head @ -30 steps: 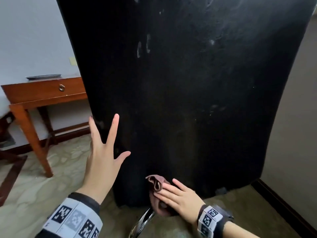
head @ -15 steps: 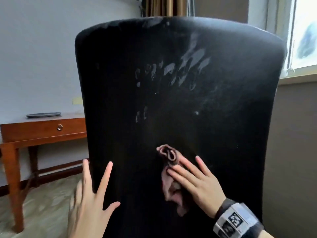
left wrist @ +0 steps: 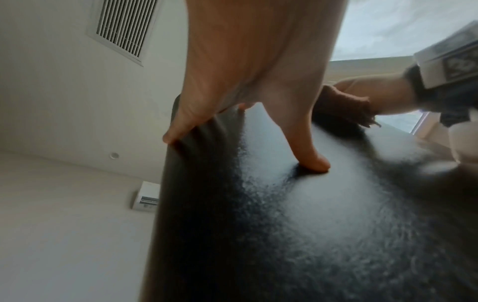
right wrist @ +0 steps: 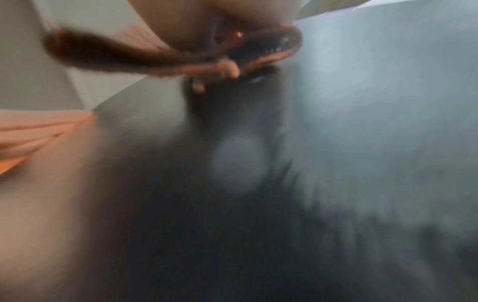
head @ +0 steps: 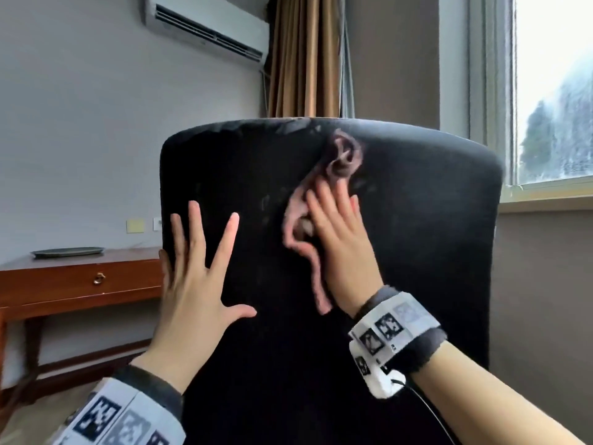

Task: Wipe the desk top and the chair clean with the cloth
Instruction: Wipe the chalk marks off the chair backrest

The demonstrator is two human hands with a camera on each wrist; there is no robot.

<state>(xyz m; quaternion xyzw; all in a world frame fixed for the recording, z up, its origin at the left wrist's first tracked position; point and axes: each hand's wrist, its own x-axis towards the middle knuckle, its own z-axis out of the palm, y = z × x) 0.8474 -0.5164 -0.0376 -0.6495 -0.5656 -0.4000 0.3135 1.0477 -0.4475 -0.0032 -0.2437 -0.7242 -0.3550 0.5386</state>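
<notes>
The right hand (head: 340,248), fingers straight, presses the cloth (head: 324,200) flat against the chair (head: 417,252) back, near its top edge. The left hand (head: 195,284), fingers spread, rests flat by the back's left edge.

I count one chair (head: 401,252), one cloth (head: 341,159), two hands, one desk (head: 64,277) bearing one plate (head: 67,252), one air conditioner (head: 205,27), one window (head: 552,91).
</notes>
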